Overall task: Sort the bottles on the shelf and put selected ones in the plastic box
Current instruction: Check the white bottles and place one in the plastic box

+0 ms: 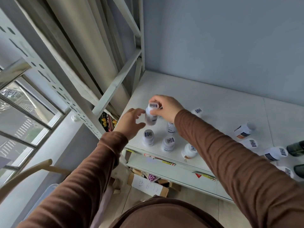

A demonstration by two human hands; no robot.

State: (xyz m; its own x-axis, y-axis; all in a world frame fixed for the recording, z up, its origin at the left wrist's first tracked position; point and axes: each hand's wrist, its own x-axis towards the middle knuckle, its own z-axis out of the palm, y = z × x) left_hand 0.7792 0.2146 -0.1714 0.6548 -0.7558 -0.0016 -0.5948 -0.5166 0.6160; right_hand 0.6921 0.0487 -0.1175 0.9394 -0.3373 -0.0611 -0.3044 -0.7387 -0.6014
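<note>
Pinched at its white cap by the right hand, a small cylindrical bottle with a barcode sticker on top hangs just above the shelf near its left rear corner — right grip closed on the cap. Left hand sits beside the bottle, fingers spread, not clearly touching it. Both sleeves are ribbed brown knit. On the smooth white shelf I count about nine more white-capped bottles and two dark ones at the right edge.
</note>
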